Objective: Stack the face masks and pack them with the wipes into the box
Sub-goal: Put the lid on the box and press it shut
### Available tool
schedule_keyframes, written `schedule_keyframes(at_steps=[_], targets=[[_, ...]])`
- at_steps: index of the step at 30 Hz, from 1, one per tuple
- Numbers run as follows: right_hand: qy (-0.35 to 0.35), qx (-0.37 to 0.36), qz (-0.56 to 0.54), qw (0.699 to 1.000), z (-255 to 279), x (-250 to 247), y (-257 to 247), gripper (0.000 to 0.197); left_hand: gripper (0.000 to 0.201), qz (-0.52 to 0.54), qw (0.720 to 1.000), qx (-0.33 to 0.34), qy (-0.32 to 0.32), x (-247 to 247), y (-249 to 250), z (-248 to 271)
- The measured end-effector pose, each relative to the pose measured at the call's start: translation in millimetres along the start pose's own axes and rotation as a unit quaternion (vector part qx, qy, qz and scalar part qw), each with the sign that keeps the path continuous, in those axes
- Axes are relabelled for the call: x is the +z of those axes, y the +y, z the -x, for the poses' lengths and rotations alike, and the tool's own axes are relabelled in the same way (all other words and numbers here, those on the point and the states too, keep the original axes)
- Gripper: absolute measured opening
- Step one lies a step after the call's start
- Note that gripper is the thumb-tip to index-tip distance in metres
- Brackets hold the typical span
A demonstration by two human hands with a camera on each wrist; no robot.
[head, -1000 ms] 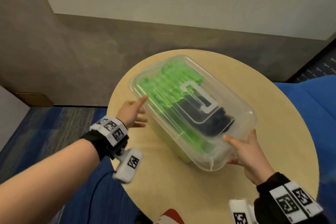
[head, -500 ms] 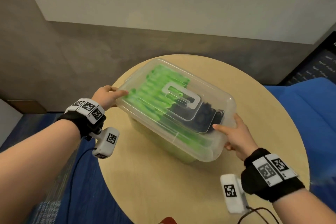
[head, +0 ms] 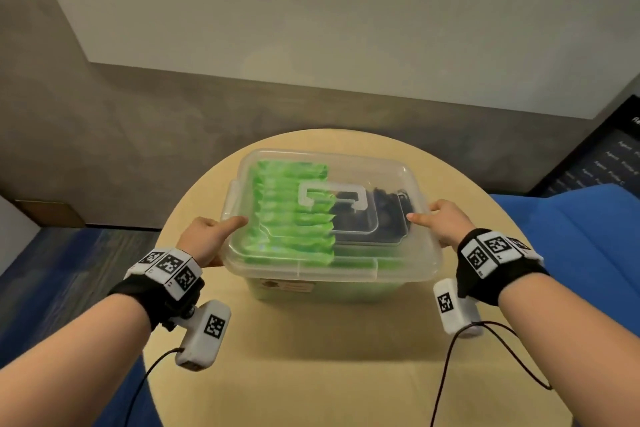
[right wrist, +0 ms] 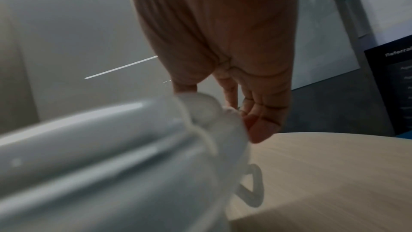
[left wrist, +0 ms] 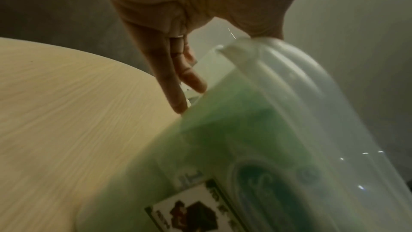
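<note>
A clear plastic box with its lid on stands on the round wooden table, long side toward me. Through the lid I see several green wipes packs on the left and black face masks on the right, under the white lid handle. My left hand grips the box's left end, thumb on the lid, fingers under the rim of the box. My right hand grips the right end the same way, fingers beneath the rim of the box.
A blue seat lies right of the table and blue carpet left of it. A grey wall rises close behind. A dark sign stands at far right. A paper label is on the box's front. Bare tabletop lies in front of the box.
The box has turned from diagonal to square with me. My left hand moved from beside it onto its left end, and my right hand shifted from the near corner to the right end.
</note>
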State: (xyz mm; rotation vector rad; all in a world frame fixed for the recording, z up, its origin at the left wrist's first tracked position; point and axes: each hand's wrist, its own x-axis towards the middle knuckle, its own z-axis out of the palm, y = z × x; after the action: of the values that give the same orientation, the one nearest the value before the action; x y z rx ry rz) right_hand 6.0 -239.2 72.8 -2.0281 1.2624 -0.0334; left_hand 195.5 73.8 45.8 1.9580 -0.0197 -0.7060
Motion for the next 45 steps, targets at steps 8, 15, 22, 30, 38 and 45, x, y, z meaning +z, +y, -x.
schedule_keyframes(at_steps=[8,15,22,30,38,45], targets=[[-0.04,-0.028,-0.006,0.999,-15.2,-10.5,6.7,0.05,0.041,-0.018,0.999,0.043,0.017,12.6,9.0,2.9],[-0.05,-0.03,-0.008,0.998,-19.4,-8.2,10.0,0.054,0.051,0.023,0.997,0.056,0.04,11.6,7.1,1.3],[-0.114,0.036,-0.131,0.984,-24.2,2.1,22.6,0.08,0.051,0.049,0.998,-0.014,-0.037,4.7,6.7,1.4],[-0.155,0.048,-0.16,0.974,-31.8,3.8,26.1,0.079,0.095,0.087,0.996,-0.033,-0.02,-2.6,7.1,-7.8],[-0.06,-0.019,0.045,0.997,-14.4,-11.7,3.0,0.06,0.034,-0.061,0.996,0.063,0.008,-6.0,15.2,-7.3],[-0.054,-0.01,0.061,0.997,-5.0,-10.9,-12.3,0.058,0.033,-0.086,0.993,0.071,0.031,2.0,16.2,-11.3]])
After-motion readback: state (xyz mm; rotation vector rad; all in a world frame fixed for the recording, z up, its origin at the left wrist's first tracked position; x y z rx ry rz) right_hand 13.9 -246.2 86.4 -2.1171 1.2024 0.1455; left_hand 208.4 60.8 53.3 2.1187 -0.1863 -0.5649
